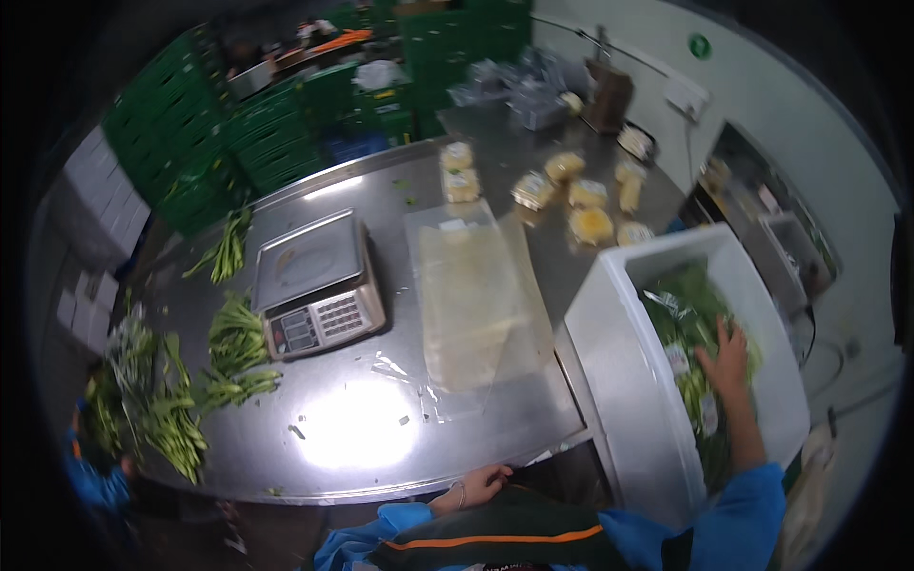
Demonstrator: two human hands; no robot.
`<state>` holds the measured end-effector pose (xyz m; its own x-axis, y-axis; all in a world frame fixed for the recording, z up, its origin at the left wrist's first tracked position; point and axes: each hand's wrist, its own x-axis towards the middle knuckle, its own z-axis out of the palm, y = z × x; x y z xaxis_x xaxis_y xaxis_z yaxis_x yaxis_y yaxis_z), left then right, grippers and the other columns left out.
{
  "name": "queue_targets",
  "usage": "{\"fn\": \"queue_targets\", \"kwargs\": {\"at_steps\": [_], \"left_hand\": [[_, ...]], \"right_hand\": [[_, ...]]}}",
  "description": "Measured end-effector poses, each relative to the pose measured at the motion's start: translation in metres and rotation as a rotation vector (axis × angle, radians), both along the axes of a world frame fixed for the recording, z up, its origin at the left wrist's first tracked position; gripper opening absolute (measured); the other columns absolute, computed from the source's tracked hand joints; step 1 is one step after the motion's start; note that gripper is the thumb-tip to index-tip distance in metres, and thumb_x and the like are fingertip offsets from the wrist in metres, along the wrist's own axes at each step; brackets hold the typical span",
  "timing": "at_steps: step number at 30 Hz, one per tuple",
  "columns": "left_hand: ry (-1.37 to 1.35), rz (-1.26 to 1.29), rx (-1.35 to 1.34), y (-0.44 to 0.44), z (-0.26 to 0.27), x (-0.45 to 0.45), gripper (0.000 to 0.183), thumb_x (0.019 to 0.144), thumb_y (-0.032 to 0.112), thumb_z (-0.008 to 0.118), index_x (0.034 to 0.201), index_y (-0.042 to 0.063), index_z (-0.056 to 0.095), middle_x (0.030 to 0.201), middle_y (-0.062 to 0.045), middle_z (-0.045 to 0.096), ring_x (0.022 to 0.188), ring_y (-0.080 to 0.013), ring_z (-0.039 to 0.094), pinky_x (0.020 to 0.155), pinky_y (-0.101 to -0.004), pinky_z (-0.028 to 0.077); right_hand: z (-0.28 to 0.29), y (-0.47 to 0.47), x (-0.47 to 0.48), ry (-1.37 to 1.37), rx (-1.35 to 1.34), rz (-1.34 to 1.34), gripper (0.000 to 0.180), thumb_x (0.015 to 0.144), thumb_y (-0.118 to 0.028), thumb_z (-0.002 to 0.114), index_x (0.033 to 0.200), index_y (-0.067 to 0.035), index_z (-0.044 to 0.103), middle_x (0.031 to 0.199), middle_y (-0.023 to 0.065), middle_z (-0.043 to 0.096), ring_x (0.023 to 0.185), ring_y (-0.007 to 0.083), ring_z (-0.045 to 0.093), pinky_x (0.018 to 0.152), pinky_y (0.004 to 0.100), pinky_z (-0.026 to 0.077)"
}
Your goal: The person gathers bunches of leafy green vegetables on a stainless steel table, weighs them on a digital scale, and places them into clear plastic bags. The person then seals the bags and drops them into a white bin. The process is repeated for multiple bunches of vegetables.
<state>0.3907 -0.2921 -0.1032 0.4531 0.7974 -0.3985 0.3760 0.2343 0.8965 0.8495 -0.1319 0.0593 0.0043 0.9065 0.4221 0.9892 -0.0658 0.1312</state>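
Note:
My right hand [730,360] reaches into a white foam box [600,357] at the right. Its fingers are spread over bagged leafy greens [689,385], some bearing labels; whether the fingertips press on a bag cannot be made out. My left hand [482,487] rests by the front edge of a steel table [500,428], fingers loosely bent, with a thin band on the wrist. Nothing shows in that hand, though its palm side is hidden. Left of the box lies a stack of clear plastic bags [471,307].
A digital scale [321,285] stands on the table. Bunches of leafy greens [235,335] lie to its left. Wrapped yellow food packs [589,225] sit behind the box. Green crates [264,135] are stacked at the back. Another person's blue sleeve [100,489] shows at far left.

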Motion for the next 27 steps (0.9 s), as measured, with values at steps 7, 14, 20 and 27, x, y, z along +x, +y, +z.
{"fn": "queue_targets", "kwargs": {"at_steps": [7,14,20,27], "left_hand": [[-0.051,0.054,0.198,-0.012,-0.019,-0.013,0.027,0.085,0.015,0.051,0.11,0.006,0.055,0.094,-0.01,0.062,0.09,-0.0214,0.059,0.081,-0.0313,0.045],[-0.005,-0.137,0.035,-0.029,-0.006,-0.059,0.025,0.088,0.026,0.051,0.102,0.009,0.063,0.102,-0.009,0.063,0.097,-0.0183,0.058,0.087,-0.0302,0.044],[-0.245,0.348,0.098,-0.051,0.012,-0.09,0.025,0.09,0.022,0.046,0.104,0.006,0.06,0.086,-0.005,0.065,0.081,-0.0158,0.06,0.072,-0.0285,0.046],[-0.625,1.325,-0.078,-0.103,0.011,-0.237,0.029,0.092,0.013,0.045,0.116,-0.003,0.048,0.094,-0.009,0.06,0.081,-0.0136,0.059,0.072,-0.0238,0.048]], "right_hand": [[-0.019,0.061,0.049,0.232,-0.031,-0.28,0.051,0.075,-0.015,0.062,0.123,-0.012,0.047,0.108,0.0168,0.045,0.099,0.034,0.047,0.084,0.0427,0.042],[0.063,0.115,-0.047,0.54,-0.087,0.121,0.054,0.078,-0.023,0.061,0.126,-0.005,0.045,0.121,0.0124,0.049,0.101,0.0223,0.051,0.086,0.0315,0.04],[0.147,0.094,-0.281,1.105,-0.341,0.671,0.029,0.089,-0.018,0.052,0.113,-0.003,0.056,0.103,0.0064,0.061,0.083,0.0091,0.055,0.074,0.0233,0.043],[0.036,0.007,-0.616,1.133,-1.034,1.035,0.023,0.087,-0.013,0.054,0.106,-0.002,0.059,0.095,0.0076,0.063,0.082,0.0129,0.06,0.074,0.0248,0.048]]}}
